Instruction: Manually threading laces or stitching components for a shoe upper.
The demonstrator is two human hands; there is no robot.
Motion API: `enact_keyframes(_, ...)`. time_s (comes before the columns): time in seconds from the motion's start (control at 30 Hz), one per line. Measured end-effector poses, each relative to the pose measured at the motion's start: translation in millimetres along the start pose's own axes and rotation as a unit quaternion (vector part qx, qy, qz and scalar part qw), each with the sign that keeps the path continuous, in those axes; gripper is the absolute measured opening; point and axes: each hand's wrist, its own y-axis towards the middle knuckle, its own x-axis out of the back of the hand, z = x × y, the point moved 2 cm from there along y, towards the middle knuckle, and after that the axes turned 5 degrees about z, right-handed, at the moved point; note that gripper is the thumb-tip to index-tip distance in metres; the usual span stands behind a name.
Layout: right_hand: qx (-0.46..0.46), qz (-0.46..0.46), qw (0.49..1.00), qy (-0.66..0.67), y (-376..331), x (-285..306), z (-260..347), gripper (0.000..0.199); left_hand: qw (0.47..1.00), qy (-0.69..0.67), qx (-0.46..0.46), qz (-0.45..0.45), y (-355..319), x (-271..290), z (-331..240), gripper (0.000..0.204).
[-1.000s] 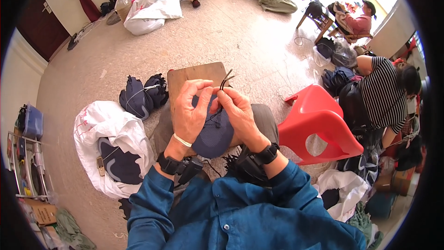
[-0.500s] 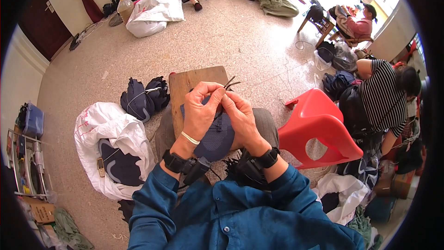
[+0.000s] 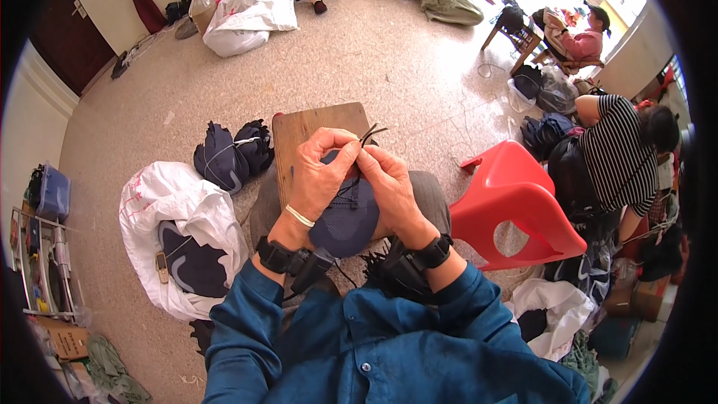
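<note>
Lace (image 3: 369, 134), thin and black, is being pinched by the left hand (image 3: 318, 173) and the right hand (image 3: 391, 185), thumbs and fingertips pressed together, loose ends poking toward one o'clock. At six o'clock from that grip, a rounded navy shoe upper (image 3: 344, 223) (mesh-like in texture) is lying; a brown wooden board (image 3: 317, 117) is showing toward eleven.

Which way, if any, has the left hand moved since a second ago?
Yes: against the wooden board, the left hand has moved slightly right, toward the right hand.
</note>
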Motion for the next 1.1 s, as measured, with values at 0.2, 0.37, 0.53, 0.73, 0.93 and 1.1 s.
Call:
enact_keyframes(0.2,0.009,0.019,1.0,-0.015,1,8,-10,0.03,0.991,-0.061,0.087,0.078,3,3,-3,0.013)
enact_keyframes(0.37,0.026,0.02,0.999,-0.031,5,8,-7,0.028,0.984,-0.09,0.107,0.109,5,0,-2,0.022)
enact_keyframes(0.53,0.05,0.022,0.996,-0.077,10,8,-7,0.03,0.98,-0.107,0.115,0.124,8,2,-7,0.021)
enact_keyframes(0.73,0.065,0.016,0.991,-0.115,5,12,-21,0.017,0.994,0.085,-0.051,0.052,7,1,-8,0.013)
enact_keyframes(0.93,-0.009,-0.006,0.973,-0.229,-29,67,-86,0.028,0.997,-0.036,-0.01,0.067,9,-2,-21,0.013)
enact_keyframes(1.1,-0.015,0.001,0.931,-0.364,-40,65,-97,0.026,0.989,-0.14,0.029,0.046,-2,3,-21,0.014)
